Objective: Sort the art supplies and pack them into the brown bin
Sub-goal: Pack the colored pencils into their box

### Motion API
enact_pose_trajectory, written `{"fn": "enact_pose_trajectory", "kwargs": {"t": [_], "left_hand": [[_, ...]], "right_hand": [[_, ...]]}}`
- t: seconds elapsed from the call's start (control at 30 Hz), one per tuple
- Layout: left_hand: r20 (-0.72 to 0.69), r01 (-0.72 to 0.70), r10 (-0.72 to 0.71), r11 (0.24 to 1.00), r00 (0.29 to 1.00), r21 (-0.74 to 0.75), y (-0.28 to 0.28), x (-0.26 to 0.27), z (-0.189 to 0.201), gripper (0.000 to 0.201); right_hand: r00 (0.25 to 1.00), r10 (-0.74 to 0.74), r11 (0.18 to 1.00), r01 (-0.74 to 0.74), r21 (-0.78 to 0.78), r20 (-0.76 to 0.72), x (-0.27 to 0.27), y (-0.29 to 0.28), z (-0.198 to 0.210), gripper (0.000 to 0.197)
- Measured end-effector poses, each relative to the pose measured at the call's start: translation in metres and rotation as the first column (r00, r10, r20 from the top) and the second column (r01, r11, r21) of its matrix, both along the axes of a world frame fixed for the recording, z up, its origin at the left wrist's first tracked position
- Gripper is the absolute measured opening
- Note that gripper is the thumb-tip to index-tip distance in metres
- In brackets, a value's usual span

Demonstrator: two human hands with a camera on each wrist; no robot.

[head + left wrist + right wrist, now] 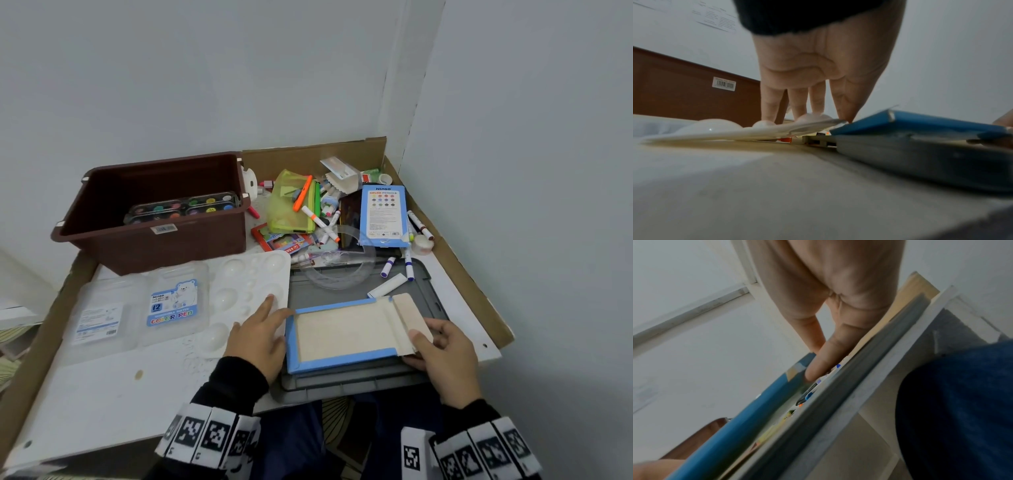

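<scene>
A blue box [342, 334] is held flat on a grey lid [363, 287] near the front edge of the white table [102, 387]. Its open flap [409, 320] is pinched by the right hand [442, 356]: the thumb is on top and the fingers are curled under it, as the right wrist view shows. The left hand [257, 337] is laid out nearly flat, with straight fingers. Its thumb touches the left end of the blue box, and its other fingers rest on the white paint tray [253, 294], which lies just left of the grey lid.

The brown bin [154, 209] is seen at the back left of the table. A set of round paints [181, 207] is already inside it. In front of the bin, a clear pen case [174, 303] with a bear on it is laid down. At the back right, by the cardboard edge, a messy pile is found: a green pouch [291, 209], loose markers [407, 263], and a blue pencil pack [383, 216].
</scene>
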State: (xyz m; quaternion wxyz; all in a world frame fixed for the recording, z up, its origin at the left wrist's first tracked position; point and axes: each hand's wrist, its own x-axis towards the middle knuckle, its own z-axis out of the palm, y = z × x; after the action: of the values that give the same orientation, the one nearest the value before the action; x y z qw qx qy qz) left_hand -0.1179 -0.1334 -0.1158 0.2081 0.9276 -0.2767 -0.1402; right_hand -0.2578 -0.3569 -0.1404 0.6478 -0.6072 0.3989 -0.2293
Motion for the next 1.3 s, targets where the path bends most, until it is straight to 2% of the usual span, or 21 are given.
{"fn": "enact_pose_trajectory", "kwargs": {"t": [0.1, 0.2, 0.43, 0.57, 0.67, 0.73, 0.8, 0.87, 0.9, 0.97, 1.03, 1.3], "left_hand": [[0.067, 0.033, -0.032, 0.999, 0.997, -0.001, 0.001, -0.001, 0.002, 0.045], [0.143, 0.069, -0.069, 0.998, 0.987, 0.003, 0.001, -0.001, 0.003, 0.043], [0.136, 0.066, -0.068, 0.998, 0.988, 0.02, 0.005, -0.002, -0.003, 0.042], [0.114, 0.074, -0.087, 0.991, 0.99, 0.11, 0.006, -0.003, -0.005, 0.069], [0.113, 0.08, -0.093, 0.99, 0.989, 0.113, 0.006, -0.004, -0.004, 0.081], [0.112, 0.082, -0.096, 0.989, 0.989, 0.126, 0.007, -0.004, -0.004, 0.083], [0.13, 0.076, -0.092, 0.99, 0.987, 0.122, 0.007, -0.003, -0.006, 0.077], [0.141, 0.059, -0.072, 0.994, 0.987, 0.095, 0.007, -0.003, -0.007, 0.07], [0.143, 0.057, -0.07, 0.994, 0.987, 0.09, 0.007, -0.002, -0.007, 0.069], [0.133, 0.07, -0.082, 0.993, 0.988, 0.093, 0.007, -0.002, -0.008, 0.075], [0.121, 0.081, -0.093, 0.992, 0.988, 0.1, 0.008, -0.001, -0.008, 0.084], [0.147, 0.078, -0.098, 0.988, 0.984, 0.13, 0.004, -0.003, -0.011, 0.074]], "right_hand": [[0.999, -0.016, 0.995, 0.012, 0.1, 0.04, 0.003, 0.003, 0.002, 0.018], [0.999, -0.025, 0.991, 0.019, 0.131, 0.048, 0.004, 0.003, 0.004, 0.018], [0.999, 0.054, 0.998, -0.054, -0.009, -0.003, 0.011, 0.014, 0.005, 0.016], [0.999, 0.015, 0.999, -0.017, 0.035, 0.048, 0.016, 0.019, 0.007, 0.015], [0.998, -0.012, 1.0, 0.011, 0.027, 0.058, 0.019, 0.022, 0.006, 0.016], [0.998, -0.011, 1.0, 0.01, 0.026, 0.058, 0.021, 0.025, 0.005, 0.016], [0.999, 0.014, 1.0, -0.014, 0.01, 0.04, 0.021, 0.027, 0.004, 0.017], [0.999, 0.041, 0.997, -0.041, -0.058, -0.002, 0.021, 0.028, 0.004, 0.012], [0.997, 0.049, 0.985, -0.057, -0.16, -0.055, 0.02, 0.026, 0.004, 0.009], [0.974, 0.042, 0.893, -0.136, -0.428, -0.222, 0.018, 0.02, 0.006, 0.006], [0.939, 0.022, 0.795, -0.224, -0.563, -0.343, 0.017, 0.013, 0.011, 0.008], [0.906, 0.153, 0.802, -0.347, -0.487, -0.395, 0.022, 0.002, 0.018, 0.014]]}}
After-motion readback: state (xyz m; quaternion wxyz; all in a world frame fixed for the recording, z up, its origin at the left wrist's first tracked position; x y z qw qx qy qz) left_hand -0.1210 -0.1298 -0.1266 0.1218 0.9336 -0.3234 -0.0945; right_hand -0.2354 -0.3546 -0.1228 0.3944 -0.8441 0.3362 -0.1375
